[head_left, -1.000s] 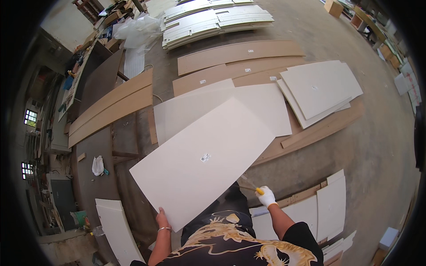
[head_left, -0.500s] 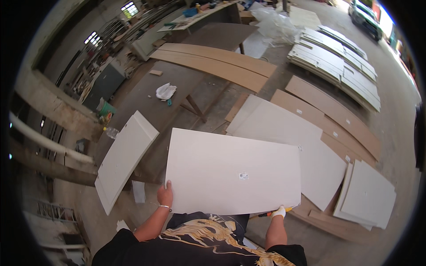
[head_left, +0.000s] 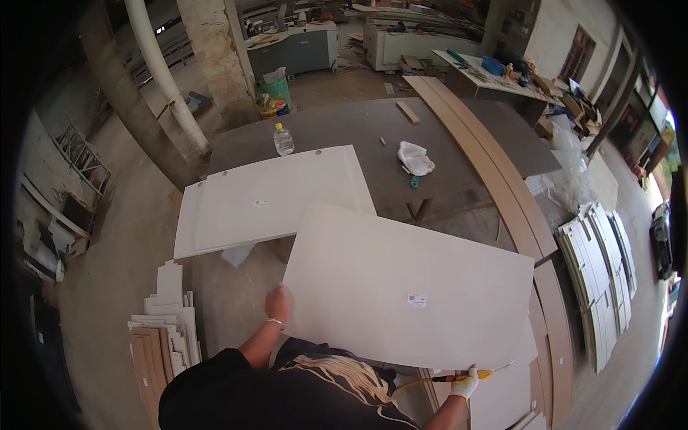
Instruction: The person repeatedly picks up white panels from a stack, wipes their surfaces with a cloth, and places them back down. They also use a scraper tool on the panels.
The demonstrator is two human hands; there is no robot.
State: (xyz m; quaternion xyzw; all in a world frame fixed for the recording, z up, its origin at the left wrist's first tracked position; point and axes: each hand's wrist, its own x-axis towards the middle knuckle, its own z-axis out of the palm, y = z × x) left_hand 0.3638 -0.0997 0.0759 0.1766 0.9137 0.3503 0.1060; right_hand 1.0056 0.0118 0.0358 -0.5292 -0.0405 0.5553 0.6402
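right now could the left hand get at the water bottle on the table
Probably not: the left hand grips the near edge of the big white panel, and the bottle stands far across another white board.

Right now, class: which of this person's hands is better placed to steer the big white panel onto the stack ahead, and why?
Probably the left hand: it grips the white panel at the edge nearest the lying panel. The gloved right hand also holds a yellow-handled tool at the near edge.
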